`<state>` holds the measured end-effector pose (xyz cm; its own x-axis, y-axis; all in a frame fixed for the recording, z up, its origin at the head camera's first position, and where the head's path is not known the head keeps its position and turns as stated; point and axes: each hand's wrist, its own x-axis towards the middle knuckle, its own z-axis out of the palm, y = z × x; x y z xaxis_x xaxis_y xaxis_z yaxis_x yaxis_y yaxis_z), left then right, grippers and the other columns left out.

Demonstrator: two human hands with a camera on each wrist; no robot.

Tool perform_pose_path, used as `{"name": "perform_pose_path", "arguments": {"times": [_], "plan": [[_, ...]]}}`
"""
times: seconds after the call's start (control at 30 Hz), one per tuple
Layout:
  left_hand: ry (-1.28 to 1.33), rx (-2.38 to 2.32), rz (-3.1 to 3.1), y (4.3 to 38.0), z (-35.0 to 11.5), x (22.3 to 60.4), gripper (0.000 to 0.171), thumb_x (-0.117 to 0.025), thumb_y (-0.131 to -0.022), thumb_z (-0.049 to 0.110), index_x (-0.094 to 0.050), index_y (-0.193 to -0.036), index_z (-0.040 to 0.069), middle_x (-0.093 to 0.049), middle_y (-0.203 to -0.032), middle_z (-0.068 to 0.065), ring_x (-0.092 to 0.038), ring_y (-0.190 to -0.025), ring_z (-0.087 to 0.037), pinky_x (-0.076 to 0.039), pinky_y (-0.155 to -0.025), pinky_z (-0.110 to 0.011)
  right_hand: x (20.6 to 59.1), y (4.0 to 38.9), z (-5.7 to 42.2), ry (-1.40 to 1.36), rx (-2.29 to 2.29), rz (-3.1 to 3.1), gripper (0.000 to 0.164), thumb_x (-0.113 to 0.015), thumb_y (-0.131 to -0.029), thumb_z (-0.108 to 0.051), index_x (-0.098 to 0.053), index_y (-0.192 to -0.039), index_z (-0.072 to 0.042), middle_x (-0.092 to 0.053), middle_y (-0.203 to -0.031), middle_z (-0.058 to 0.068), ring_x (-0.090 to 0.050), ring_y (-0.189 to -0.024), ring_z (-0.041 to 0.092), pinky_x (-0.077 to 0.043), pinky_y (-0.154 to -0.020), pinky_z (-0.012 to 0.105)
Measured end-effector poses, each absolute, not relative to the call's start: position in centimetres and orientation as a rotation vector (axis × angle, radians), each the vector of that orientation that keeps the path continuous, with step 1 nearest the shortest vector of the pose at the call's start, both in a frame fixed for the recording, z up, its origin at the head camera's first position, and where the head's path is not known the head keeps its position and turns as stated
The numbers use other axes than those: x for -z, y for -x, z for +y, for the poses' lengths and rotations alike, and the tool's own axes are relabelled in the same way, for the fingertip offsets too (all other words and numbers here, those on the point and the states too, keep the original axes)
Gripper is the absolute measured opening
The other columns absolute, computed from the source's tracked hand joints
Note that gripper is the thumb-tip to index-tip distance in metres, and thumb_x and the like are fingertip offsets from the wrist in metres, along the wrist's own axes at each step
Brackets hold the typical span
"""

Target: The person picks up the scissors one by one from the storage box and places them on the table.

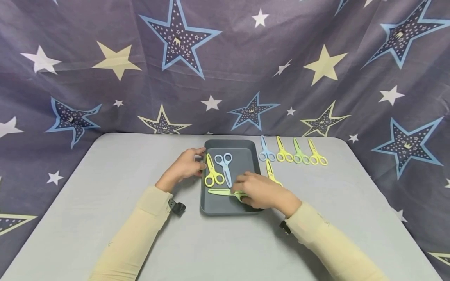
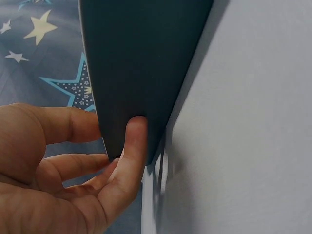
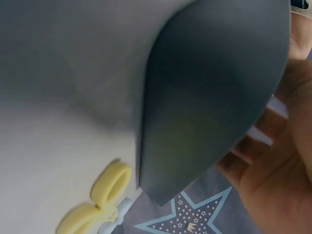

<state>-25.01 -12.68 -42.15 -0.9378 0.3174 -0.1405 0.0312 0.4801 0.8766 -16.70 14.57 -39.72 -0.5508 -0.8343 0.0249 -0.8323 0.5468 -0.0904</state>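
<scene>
Left hand (image 1: 187,164), fingers spread, touches the tray rim (image 1: 202,199). Right hand (image 1: 259,190) pinches green scissors (image 1: 219,191), tray floor (image 1: 223,205) open beside it.

Scissors (image 1: 212,169) are yellow, blue or green, tray (image 1: 221,205) grey, backdrop (image 1: 239,78) star-patterned.

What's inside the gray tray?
Yellow scissors, blue scissors and green scissors. The right hand hides part of the green pair and the tray floor; anything else beneath that hand can't be seen.
</scene>
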Motion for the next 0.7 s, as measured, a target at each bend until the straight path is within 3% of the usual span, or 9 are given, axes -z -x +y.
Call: {"name": "perform_pose_path", "arguments": {"times": [0.13,0.3,0.7], "plan": [[-0.303,-1.432,2.450,25.08,-12.74,42.19,0.075,-0.063,-0.089,-0.003,-0.033,-0.157,-0.003,-0.046,-0.148,-0.027,-0.071,-0.075,-0.024,-0.066,-0.068,-0.032,39.58,16.82,14.87,1.406,0.172,2.663,0.037,-0.077,-0.081,-0.010,-0.075,-0.116,-0.019,-0.066,-0.119,-0.001,-0.058,-0.108,0.020,-0.056,-0.097,0.035],[-0.307,-1.437,2.445,24.99,-12.70,42.05,0.075,-0.063,-0.088,-0.003,-0.033,-0.157,-0.003,-0.045,-0.147,-0.028,-0.070,-0.075,-0.024,-0.066,-0.068,-0.033,39.81,17.05,14.94,1.335,0.173,2.622,0.039,-0.082,-0.078,-0.014,-0.076,-0.116,-0.022,-0.065,-0.125,0.000,-0.058,-0.116,0.021,-0.055,-0.103,0.038],[-0.297,-1.430,2.450,24.88,-12.68,41.98,0.075,-0.063,-0.089,-0.004,-0.034,-0.157,-0.003,-0.045,-0.146,-0.027,-0.068,-0.074,-0.023,-0.066,-0.067,-0.033,39.85,17.38,14.84,1.433,0.200,2.559,0.033,-0.084,-0.079,-0.011,-0.080,-0.110,-0.022,-0.069,-0.116,-0.002,-0.059,-0.110,0.019,-0.054,-0.101,0.033]]}}
